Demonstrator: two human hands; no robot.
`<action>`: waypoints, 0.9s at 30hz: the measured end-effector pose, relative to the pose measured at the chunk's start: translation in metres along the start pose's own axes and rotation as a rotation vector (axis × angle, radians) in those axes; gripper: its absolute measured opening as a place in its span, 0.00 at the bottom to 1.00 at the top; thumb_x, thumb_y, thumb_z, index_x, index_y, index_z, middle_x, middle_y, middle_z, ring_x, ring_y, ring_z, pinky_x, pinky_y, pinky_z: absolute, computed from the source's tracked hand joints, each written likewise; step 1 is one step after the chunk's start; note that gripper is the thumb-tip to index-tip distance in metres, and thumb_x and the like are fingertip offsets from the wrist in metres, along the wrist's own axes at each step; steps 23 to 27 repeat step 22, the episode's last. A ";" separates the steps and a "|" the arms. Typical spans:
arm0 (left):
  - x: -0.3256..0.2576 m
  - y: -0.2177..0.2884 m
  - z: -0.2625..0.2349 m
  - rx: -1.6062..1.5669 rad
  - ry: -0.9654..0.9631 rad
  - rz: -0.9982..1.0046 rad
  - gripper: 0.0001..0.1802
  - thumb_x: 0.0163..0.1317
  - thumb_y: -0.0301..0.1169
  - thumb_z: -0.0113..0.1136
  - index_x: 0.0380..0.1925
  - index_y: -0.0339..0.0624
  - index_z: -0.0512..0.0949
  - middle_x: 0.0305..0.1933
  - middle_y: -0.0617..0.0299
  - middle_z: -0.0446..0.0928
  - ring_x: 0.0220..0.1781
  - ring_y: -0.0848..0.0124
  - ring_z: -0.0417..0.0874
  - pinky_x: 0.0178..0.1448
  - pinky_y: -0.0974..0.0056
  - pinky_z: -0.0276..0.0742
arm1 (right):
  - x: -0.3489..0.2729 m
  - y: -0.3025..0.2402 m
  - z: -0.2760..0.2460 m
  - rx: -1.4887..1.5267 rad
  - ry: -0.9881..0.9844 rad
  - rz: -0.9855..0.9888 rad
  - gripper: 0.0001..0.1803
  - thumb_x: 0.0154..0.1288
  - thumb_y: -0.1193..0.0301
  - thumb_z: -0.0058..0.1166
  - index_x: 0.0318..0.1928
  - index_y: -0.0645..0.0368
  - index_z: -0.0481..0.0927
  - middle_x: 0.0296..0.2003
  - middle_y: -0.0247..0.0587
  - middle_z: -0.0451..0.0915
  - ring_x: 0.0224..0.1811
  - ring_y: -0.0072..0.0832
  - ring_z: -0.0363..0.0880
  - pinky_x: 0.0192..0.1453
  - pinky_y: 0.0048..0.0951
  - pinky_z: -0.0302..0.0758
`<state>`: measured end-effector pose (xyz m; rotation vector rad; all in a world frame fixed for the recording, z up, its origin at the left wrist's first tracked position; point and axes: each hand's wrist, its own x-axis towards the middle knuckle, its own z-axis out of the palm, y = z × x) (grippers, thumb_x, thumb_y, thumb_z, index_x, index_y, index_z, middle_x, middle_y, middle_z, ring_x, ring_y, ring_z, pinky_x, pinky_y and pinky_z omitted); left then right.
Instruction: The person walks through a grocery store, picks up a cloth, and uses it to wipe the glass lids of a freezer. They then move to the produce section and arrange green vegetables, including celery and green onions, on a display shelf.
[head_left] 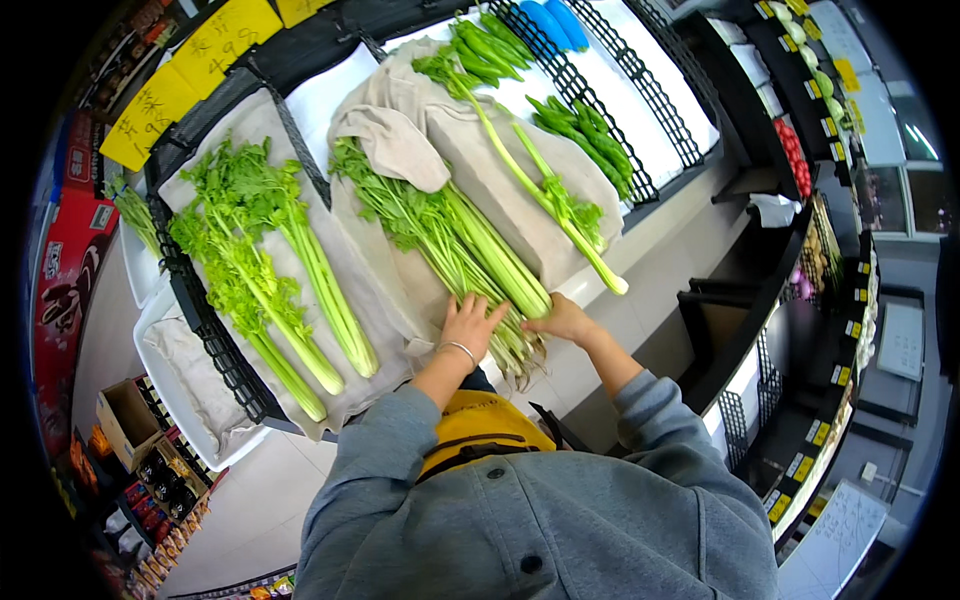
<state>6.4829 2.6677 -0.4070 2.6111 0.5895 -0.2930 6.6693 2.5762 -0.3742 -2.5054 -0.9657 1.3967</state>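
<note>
My left hand (474, 328), a band around its wrist, lies with fingers spread on a bunch of thin-stemmed celery (432, 243) whose pale roots point toward me. Beside it, my right hand (562, 321) has its thumb and fingers around the cut base of a thicker celery bunch (496, 250); some of its fingers are hidden. Both bunches rest on beige cloth (400, 290), leaves pointing away. More celery stalks (318, 275) lie to the left on cloth. Farther right, a single long stalk (520, 175) stretches across the cloth.
Green peppers (590, 140) and blue rolled items (555, 22) sit at the back. Black mesh dividers (580, 85) edge the display. Yellow price cards (225, 45) hang at the upper left. A white tub (185, 375) stands left; dark shelving (765, 340) runs along the right.
</note>
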 end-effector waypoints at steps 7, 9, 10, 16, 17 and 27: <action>-0.009 -0.008 0.010 -0.014 0.093 0.017 0.32 0.53 0.26 0.50 0.61 0.60 0.63 0.54 0.56 0.66 0.63 0.58 0.61 0.67 0.47 0.51 | -0.055 -0.058 -0.040 0.346 0.099 -0.034 0.31 0.44 0.62 0.67 0.40 0.73 0.68 0.31 0.52 0.79 0.31 0.32 0.81 0.33 0.29 0.78; -0.008 -0.008 0.007 -0.051 0.026 0.008 0.33 0.52 0.26 0.51 0.62 0.59 0.62 0.59 0.54 0.64 0.65 0.57 0.59 0.67 0.48 0.51 | -0.087 -0.080 -0.072 0.547 0.085 -0.079 0.27 0.47 0.69 0.65 0.42 0.75 0.67 0.30 0.50 0.79 0.29 0.27 0.81 0.31 0.24 0.79; -0.009 -0.010 0.010 -0.077 0.017 0.001 0.34 0.52 0.25 0.51 0.62 0.59 0.62 0.60 0.54 0.63 0.66 0.56 0.58 0.68 0.48 0.51 | -0.105 -0.095 -0.091 0.565 0.093 -0.106 0.26 0.48 0.72 0.64 0.43 0.75 0.67 0.30 0.50 0.79 0.29 0.26 0.81 0.31 0.23 0.79; 0.009 -0.019 -0.024 -0.515 0.008 -0.093 0.29 0.53 0.23 0.50 0.58 0.51 0.66 0.58 0.50 0.67 0.61 0.54 0.67 0.63 0.57 0.63 | -0.188 -0.109 -0.156 -0.295 0.683 -0.352 0.26 0.40 0.68 0.64 0.40 0.68 0.71 0.28 0.57 0.78 0.31 0.48 0.80 0.36 0.36 0.76; 0.016 -0.030 -0.029 -0.580 0.132 -0.115 0.29 0.52 0.23 0.51 0.58 0.49 0.66 0.58 0.49 0.67 0.60 0.53 0.67 0.63 0.57 0.63 | -0.196 -0.105 -0.160 -0.385 0.747 -0.337 0.25 0.40 0.68 0.63 0.39 0.68 0.71 0.28 0.57 0.78 0.30 0.48 0.80 0.35 0.37 0.77; 0.049 -0.094 -0.092 -0.590 0.662 -0.252 0.33 0.50 0.27 0.56 0.60 0.48 0.61 0.62 0.45 0.63 0.57 0.50 0.70 0.59 0.56 0.69 | -0.234 -0.068 -0.171 -0.445 0.835 -0.409 0.24 0.40 0.70 0.62 0.40 0.65 0.72 0.30 0.55 0.80 0.32 0.44 0.82 0.38 0.36 0.78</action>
